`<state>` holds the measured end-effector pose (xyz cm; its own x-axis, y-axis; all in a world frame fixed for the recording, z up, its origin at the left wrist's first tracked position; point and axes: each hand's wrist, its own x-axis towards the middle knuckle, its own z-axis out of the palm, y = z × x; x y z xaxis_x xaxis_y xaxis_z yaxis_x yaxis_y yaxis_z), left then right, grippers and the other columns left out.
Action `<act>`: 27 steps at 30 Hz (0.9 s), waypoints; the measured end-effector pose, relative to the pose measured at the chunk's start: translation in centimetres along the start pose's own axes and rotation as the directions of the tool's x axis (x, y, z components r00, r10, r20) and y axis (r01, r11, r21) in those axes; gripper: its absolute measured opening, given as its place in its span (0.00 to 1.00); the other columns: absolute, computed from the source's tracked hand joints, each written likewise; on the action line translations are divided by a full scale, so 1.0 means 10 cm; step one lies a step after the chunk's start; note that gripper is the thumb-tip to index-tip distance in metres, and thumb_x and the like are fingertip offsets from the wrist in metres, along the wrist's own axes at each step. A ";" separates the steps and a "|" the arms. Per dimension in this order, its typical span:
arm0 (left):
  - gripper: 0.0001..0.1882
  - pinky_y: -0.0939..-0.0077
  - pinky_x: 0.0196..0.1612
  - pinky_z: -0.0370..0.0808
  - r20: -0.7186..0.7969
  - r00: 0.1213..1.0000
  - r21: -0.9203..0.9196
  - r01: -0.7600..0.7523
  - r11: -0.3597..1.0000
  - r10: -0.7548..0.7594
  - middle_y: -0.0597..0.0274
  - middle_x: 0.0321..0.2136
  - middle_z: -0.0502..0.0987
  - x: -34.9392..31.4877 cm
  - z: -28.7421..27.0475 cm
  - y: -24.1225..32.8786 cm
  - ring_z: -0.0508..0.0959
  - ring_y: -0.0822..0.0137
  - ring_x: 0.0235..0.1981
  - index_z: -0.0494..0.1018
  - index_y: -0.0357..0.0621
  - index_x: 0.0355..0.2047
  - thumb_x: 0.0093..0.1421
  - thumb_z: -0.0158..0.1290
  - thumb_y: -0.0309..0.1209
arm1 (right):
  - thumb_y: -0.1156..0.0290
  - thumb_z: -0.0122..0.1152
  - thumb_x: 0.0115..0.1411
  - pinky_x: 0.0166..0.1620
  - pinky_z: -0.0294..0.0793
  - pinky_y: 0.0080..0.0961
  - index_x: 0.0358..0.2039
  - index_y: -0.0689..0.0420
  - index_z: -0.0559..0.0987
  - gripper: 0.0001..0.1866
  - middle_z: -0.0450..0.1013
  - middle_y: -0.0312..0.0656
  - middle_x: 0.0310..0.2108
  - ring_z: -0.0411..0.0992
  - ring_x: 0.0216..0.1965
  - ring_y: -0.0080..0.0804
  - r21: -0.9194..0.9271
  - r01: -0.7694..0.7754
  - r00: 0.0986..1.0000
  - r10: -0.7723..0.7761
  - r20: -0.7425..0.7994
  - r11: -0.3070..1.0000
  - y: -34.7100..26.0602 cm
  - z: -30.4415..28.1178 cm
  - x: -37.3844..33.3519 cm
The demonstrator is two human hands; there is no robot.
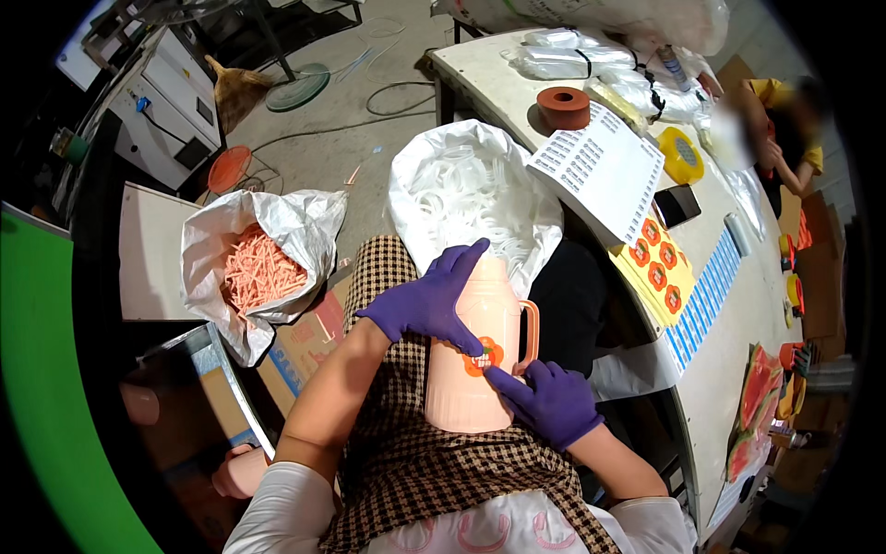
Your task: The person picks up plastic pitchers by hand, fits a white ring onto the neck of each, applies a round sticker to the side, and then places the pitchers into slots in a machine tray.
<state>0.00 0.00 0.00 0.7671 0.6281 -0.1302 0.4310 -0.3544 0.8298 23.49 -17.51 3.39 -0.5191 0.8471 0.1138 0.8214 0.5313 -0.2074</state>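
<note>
- Pink jug (461,402): rests on the lap over a checked apron (397,471), base toward the body, neck pointing away, handle (532,332) at its right.
- Orange sticker (495,355): on the jug's front, between the left thumb and the right index finger, both tips at its edge.
- Left hand (420,307): purple-gloved, fingers spread apart across the jug's upper left side; the index finger reaches the neck, the thumb points down at the sticker.
- Right hand (552,403): purple-gloved, index finger extended to the sticker's lower edge, the others bent below the handle; whether they grip anything cannot be told.
- White sack (406,175): just beyond the jug, holding clear plastic rings.
- Second sack (203,249): farther left, holding pink strips.
- Table (724,415): at right, bearing a yellow sticker sheet (637,279) and a reddish-brown tape roll (565,103).
</note>
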 end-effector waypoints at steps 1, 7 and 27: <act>0.76 0.58 0.70 0.55 0.009 1.000 0.008 0.011 1.000 -0.012 0.35 0.67 0.50 0.02 -0.01 -0.01 0.53 0.41 0.70 0.37 0.40 0.73 0.34 0.76 0.51 | 0.56 0.60 0.61 0.25 0.71 0.39 0.65 0.33 0.69 0.30 0.70 0.36 0.31 0.71 0.26 0.37 -0.068 -0.016 0.991 0.025 0.128 0.998 0.03 -0.11 -0.03; 0.36 0.68 0.53 0.73 -0.230 0.951 -0.330 0.125 0.935 -0.209 0.53 0.55 0.73 -0.16 -0.29 0.02 0.75 0.61 0.51 0.71 0.42 0.60 0.50 0.69 0.33 | 0.59 0.63 0.61 0.35 0.77 0.37 0.62 0.46 0.71 0.28 0.77 0.46 0.35 0.78 0.35 0.44 0.193 -0.327 0.942 0.335 -0.009 0.925 0.46 -0.63 -0.35; 0.23 0.72 0.49 0.73 -0.347 0.937 -0.127 -0.078 0.989 0.029 0.53 0.44 0.80 0.13 -0.22 0.20 0.77 0.66 0.44 0.77 0.37 0.50 0.58 0.63 0.38 | 0.53 0.51 0.67 0.47 0.77 0.44 0.47 0.42 0.83 0.16 0.74 0.45 0.45 0.76 0.43 0.47 0.051 -0.728 0.658 0.717 -0.230 0.684 2.30 -0.20 1.79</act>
<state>0.83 1.60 2.65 0.5666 0.8190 0.0909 0.3062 -0.3116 0.8995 33.55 9.90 2.58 0.3023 0.9414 0.1495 0.9273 -0.2541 -0.2747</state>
